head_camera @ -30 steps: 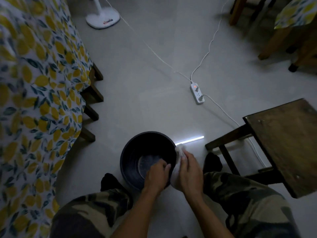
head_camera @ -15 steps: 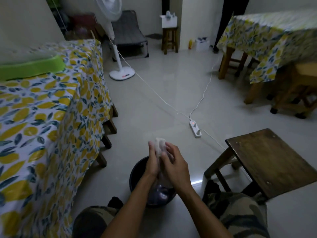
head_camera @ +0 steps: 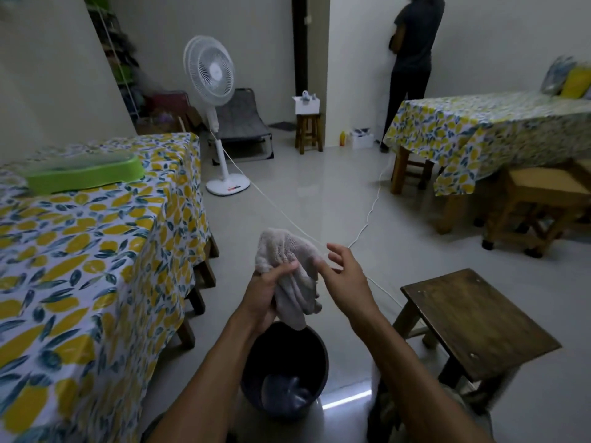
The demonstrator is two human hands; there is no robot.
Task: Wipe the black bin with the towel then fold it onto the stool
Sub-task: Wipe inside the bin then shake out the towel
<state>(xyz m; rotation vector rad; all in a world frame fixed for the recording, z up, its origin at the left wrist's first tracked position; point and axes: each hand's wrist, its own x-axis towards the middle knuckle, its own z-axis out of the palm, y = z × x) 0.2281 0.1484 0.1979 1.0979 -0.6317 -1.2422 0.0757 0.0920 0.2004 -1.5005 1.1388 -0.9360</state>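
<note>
The black bin stands on the floor between my knees, open side up. Above it, a crumpled pale towel hangs bunched in the air. My left hand grips the towel from the left, fingers closed around its middle. My right hand is beside the towel on the right, pinching its edge between thumb and fingertips, the other fingers spread. The dark wooden stool stands to the right of the bin, its top bare.
A table with a lemon-print cloth and a green tray fills the left. A white fan and its cord cross the floor. A second clothed table, wooden stools and a standing person are at the right back.
Both hands have lifted the towel out of the bin and up in front of me. My view has tilted up from the floor to the room.
</note>
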